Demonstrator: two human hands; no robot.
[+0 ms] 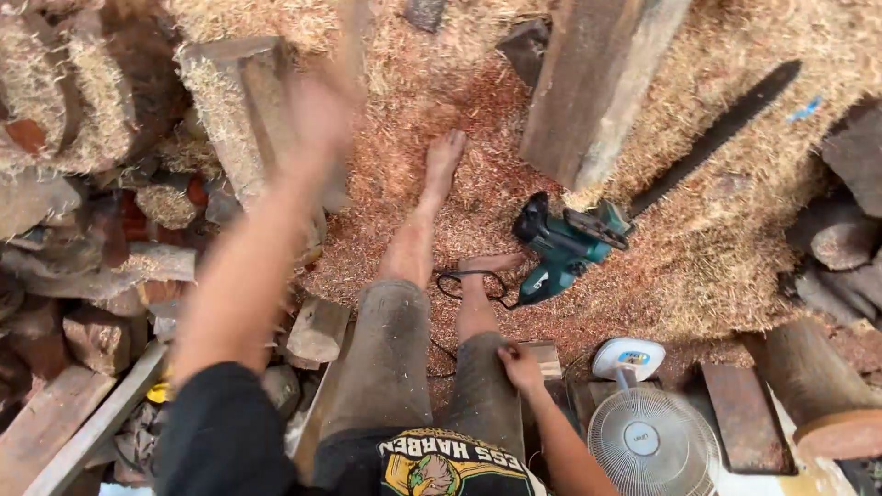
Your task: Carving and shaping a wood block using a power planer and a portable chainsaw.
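My left hand (pixel 317 115) is stretched out ahead, blurred by motion, over a sawdust-covered wood block (pixel 230 101); whether it holds anything cannot be made out. My right hand (pixel 520 365) rests low by my right knee, fingers curled against a small wooden block (pixel 544 356). My bare legs and feet stand on reddish sawdust. A green and black electric chainsaw (pixel 565 243) lies on the sawdust just right of my feet, its long bar (pixel 717 133) pointing up and right, its black cord (pixel 469 280) looped near my foot.
A thick timber beam (pixel 597 83) leans above the chainsaw. Logs and offcuts are piled at the left (pixel 83 276) and right (pixel 841 239). A white fan (pixel 648 436) stands at the bottom right, beside a round log (pixel 822 395).
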